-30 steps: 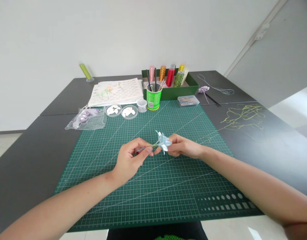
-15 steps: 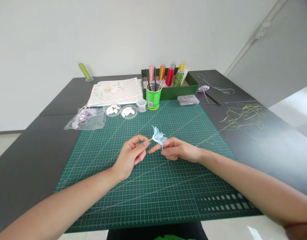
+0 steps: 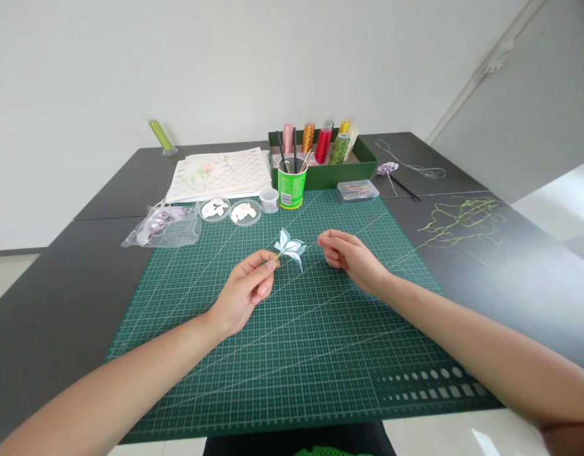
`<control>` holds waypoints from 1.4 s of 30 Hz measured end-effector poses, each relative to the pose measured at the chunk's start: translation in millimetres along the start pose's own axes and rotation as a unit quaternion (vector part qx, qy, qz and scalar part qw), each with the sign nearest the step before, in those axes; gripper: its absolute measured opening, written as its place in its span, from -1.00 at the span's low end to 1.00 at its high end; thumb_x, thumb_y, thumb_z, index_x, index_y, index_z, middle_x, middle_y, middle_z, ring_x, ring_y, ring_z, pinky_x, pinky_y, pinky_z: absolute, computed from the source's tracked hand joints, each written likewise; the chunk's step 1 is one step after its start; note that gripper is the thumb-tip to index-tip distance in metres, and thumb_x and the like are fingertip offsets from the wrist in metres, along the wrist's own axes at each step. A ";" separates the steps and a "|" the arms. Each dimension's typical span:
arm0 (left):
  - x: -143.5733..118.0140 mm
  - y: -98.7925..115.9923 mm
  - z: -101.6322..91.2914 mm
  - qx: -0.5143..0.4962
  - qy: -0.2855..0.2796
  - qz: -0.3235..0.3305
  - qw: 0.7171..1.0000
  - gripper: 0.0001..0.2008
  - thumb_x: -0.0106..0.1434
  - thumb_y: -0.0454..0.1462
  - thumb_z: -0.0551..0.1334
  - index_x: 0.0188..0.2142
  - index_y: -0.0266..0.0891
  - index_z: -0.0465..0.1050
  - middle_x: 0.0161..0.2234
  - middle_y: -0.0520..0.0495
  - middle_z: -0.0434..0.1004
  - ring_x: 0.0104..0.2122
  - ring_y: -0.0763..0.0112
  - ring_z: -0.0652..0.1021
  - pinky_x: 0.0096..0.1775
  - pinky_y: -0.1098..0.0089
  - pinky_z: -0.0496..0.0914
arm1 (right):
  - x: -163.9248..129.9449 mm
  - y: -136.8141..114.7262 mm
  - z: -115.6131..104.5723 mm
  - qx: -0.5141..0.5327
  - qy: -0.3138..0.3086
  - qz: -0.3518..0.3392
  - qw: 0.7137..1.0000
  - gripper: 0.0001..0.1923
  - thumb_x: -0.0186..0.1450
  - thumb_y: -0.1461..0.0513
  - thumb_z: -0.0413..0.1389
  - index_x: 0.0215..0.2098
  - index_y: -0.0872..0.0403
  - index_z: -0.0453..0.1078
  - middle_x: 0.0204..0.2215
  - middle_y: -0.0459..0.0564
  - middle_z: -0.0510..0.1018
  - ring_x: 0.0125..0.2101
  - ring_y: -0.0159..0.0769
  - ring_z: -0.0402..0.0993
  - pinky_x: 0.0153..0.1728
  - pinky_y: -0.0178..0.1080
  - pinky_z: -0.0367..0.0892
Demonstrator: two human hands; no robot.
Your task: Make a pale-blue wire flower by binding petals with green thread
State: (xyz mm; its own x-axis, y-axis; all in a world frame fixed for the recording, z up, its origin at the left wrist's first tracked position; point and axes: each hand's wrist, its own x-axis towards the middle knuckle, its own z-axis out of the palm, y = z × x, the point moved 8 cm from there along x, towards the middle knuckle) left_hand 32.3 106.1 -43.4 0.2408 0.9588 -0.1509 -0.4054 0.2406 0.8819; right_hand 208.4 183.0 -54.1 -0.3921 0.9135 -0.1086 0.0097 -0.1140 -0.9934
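Head view: the right hand (image 3: 349,254) has drawn away from the blue flower (image 3: 291,247), so the left hand (image 3: 241,290) alone now supports it in front of the green cup (image 3: 292,189). The left fingers pinch the stem (image 3: 278,256); the right fingers curl nearly together, nearer and right of the green cup, holding nothing visible.

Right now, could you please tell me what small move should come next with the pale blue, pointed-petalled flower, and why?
Perhaps bring the right hand to the pale blue, pointed-petalled flower and gently lift its lowest petal: that petal bends down from the others, the left hand pinches the thin green stem, and the right hand hangs apart, with nothing visible in it.
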 end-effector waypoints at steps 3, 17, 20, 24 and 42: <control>0.9 -0.6 -1.2 0.009 0.007 0.001 1.000 -0.83 0.32 -0.20 0.30 -0.28 -0.24 0.39 -0.69 0.24 0.16 -0.70 0.68 0.06 -0.61 0.58 -0.02 | -4.6 -21.0 -16.1 -0.209 0.117 -0.119 0.964 -0.87 0.26 0.25 0.13 -0.20 0.06 0.39 -0.23 0.00 0.48 -0.18 -0.23 0.43 -0.08 -0.09 0.34; 2.8 4.1 4.1 0.068 0.034 0.038 0.996 -0.82 0.35 -0.15 0.27 -0.23 -0.21 0.36 -0.67 0.23 0.21 -0.69 0.65 0.11 -0.57 0.55 0.02 | -43.2 -14.6 66.4 -0.088 -0.181 -0.081 0.976 -0.67 0.46 0.13 -0.01 0.09 0.05 0.44 -0.45 -0.14 0.40 -0.55 -0.46 0.22 -0.48 -0.33 0.27; 3.9 4.3 1.9 0.068 0.050 0.037 0.996 -0.81 0.34 -0.15 0.27 -0.24 -0.20 0.35 -0.67 0.23 0.21 -0.69 0.64 0.11 -0.57 0.55 0.03 | -45.7 -22.3 59.6 -0.192 -0.136 -0.113 0.965 -0.69 0.48 0.15 -0.03 -0.07 0.08 0.52 -0.55 -0.17 0.32 -0.60 -0.47 0.07 -0.56 -0.34 0.08; 3.9 4.7 1.1 0.080 0.058 0.037 0.994 -0.81 0.33 -0.14 0.27 -0.25 -0.20 0.34 -0.67 0.23 0.21 -0.68 0.63 0.12 -0.57 0.54 0.02 | -50.3 -28.3 58.2 -0.268 -0.121 -0.161 0.942 -0.69 0.48 0.20 -0.06 -0.08 0.12 0.51 -0.61 -0.20 0.32 -0.66 -0.50 0.06 -0.59 -0.34 0.04; 3.4 10.1 -4.9 0.112 0.076 0.033 0.990 -0.82 0.33 -0.15 0.24 -0.30 -0.21 0.36 -0.64 0.23 -0.04 -0.62 0.56 -0.02 -0.55 0.49 -0.08 | -68.7 -54.1 71.0 -0.338 -0.110 -0.313 0.881 -0.72 0.48 0.29 -0.06 -0.09 0.18 0.50 -0.49 -0.09 0.60 -0.66 -0.51 0.28 -0.58 -0.39 0.24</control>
State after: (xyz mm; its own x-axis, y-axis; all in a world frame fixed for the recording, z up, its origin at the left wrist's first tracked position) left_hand 24.7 112.5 -37.2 0.0779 0.9871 -0.1398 -0.2064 0.1532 0.9664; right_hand 169.6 98.7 9.7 -0.6837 0.6079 0.4037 0.2438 0.7117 -0.6588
